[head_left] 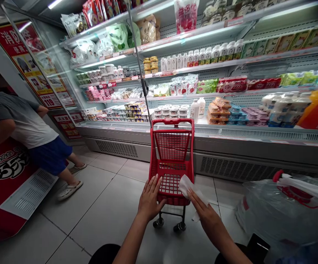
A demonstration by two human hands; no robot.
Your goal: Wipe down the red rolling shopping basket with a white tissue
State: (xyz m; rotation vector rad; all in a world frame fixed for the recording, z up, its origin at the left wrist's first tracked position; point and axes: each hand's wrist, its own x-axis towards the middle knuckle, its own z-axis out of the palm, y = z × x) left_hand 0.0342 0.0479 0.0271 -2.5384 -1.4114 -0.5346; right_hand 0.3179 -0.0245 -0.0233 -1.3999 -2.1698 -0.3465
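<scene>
- Here, low in the middle of the frame, the left hand point(149, 200) rests on the near rim of a small red cart point(171, 161), fingers spread flat and closed on nothing.
- The right hand point(203, 209) sits just right of it, its fingers pressing a white cloth point(187, 185) against the cart's near right corner.
- The cart stands on the grey tiled floor point(93, 205) at centre frame, upright on its small wheels, just before the chilled shelves point(203, 91).
- Those shelves fill the upper half of the frame, stocked with bottles, cups and packets.
- At the left edge another person point(24, 124) in a grey shirt and blue shorts bends over a red cabinet point(2, 183).
- In the lower right corner sits a clear plastic bag point(280, 212) with a red handle.
</scene>
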